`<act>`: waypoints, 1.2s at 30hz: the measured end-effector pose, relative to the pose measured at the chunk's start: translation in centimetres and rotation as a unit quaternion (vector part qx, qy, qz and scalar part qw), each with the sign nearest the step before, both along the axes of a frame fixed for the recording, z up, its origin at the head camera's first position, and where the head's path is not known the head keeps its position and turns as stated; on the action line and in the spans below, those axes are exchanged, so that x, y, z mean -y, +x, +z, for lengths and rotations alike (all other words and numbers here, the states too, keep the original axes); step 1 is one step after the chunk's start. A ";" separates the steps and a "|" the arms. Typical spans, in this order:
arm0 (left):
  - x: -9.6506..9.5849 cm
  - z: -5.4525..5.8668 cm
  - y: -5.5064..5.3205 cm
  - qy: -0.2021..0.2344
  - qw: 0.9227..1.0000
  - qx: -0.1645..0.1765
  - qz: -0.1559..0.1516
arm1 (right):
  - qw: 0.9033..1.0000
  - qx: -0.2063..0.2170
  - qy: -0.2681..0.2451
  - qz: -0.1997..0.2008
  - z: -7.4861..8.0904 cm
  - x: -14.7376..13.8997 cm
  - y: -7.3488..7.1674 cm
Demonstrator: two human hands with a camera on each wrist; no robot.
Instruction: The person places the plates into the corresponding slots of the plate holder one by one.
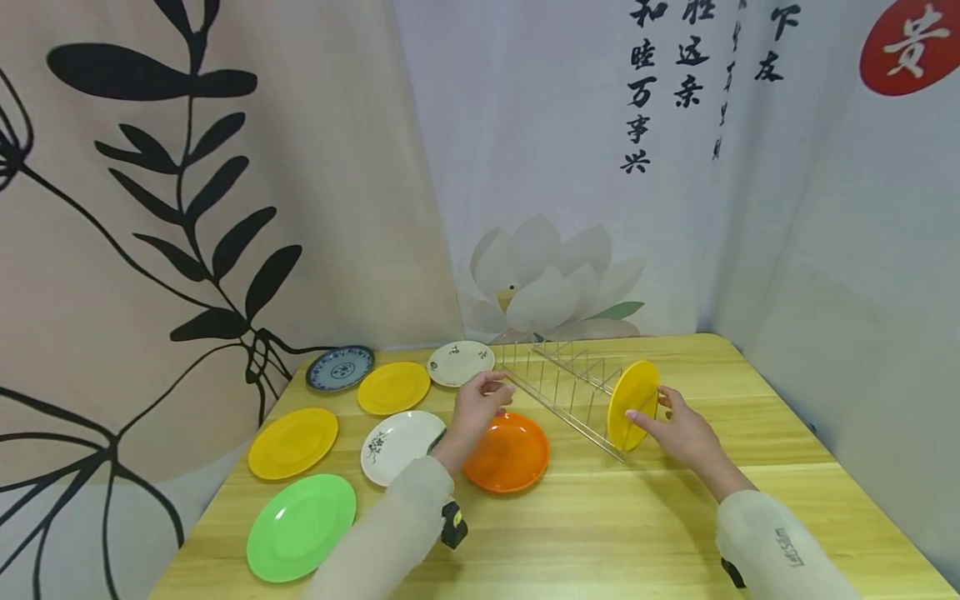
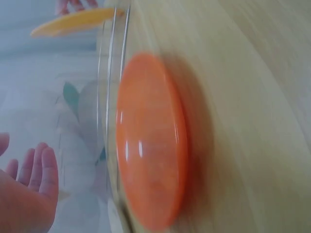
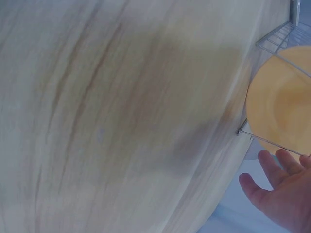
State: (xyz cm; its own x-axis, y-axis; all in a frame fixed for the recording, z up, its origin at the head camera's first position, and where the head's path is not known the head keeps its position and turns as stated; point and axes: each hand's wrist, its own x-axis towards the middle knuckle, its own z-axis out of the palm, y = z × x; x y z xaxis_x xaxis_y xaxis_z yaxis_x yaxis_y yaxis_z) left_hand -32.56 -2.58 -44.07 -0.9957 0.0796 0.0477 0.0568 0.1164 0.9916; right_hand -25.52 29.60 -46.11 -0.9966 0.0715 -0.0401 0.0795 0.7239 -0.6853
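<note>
A yellow plate (image 1: 633, 406) stands upright at the right end of a metal wire dish rack (image 1: 562, 387). My right hand (image 1: 678, 429) is at this plate's right side, thumb apart from the fingers. In the right wrist view, the fingertips of the right hand (image 3: 284, 189) are close to the plate (image 3: 282, 102) and a rack wire; whether they touch is hard to tell. My left hand (image 1: 477, 412) hovers over an orange plate (image 1: 510, 458), holding nothing. Loosely bent fingers of the left hand (image 2: 31, 184) show in the left wrist view, beside the orange plate (image 2: 150, 141).
Left of the rack lie a green plate (image 1: 302, 527), two yellow plates (image 1: 292, 443), a white patterned plate (image 1: 397, 446), another white plate (image 1: 461, 363) and a blue patterned plate (image 1: 340, 368). A printed curtain (image 1: 360, 167) hangs behind the wooden table (image 1: 600, 533).
</note>
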 end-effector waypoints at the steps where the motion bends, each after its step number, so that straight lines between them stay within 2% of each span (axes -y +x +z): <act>1: 0.8 0.1 -0.1 0.000 1.000 0.003 0.001 | 1.000 -0.001 -0.002 0.000 0.0 0.0 0.0; 8: 7.0 0.6 -0.4 -0.019 1.000 0.023 0.006 | 1.000 -0.006 -0.014 0.003 -0.2 -0.2 -0.3; 12: 10.8 0.8 -0.1 -0.041 0.999 0.035 0.009 | 1.000 -0.004 -0.016 0.002 -0.2 -0.1 -0.3; 18: 16.1 1.4 0.5 -0.096 0.993 0.053 0.036 | 1.000 -0.004 -0.021 0.001 -0.3 -0.2 -0.3; 21: 18.6 1.6 0.8 -0.108 0.992 0.057 0.041 | 1.000 -0.003 -0.024 0.001 -0.3 -0.2 -0.3; 26: 22.8 1.4 1.6 -0.119 0.991 0.055 0.032 | 1.000 -0.002 -0.029 0.000 -0.4 -0.1 -0.3; 31: 26.6 0.7 2.3 -0.164 0.984 0.057 0.024 | 1.000 -0.004 -0.028 0.000 -0.4 -0.1 -0.2; 36: 30.0 0.4 2.8 -0.201 0.978 0.057 -0.003 | 1.000 -0.007 -0.028 0.000 -0.4 -0.2 -0.3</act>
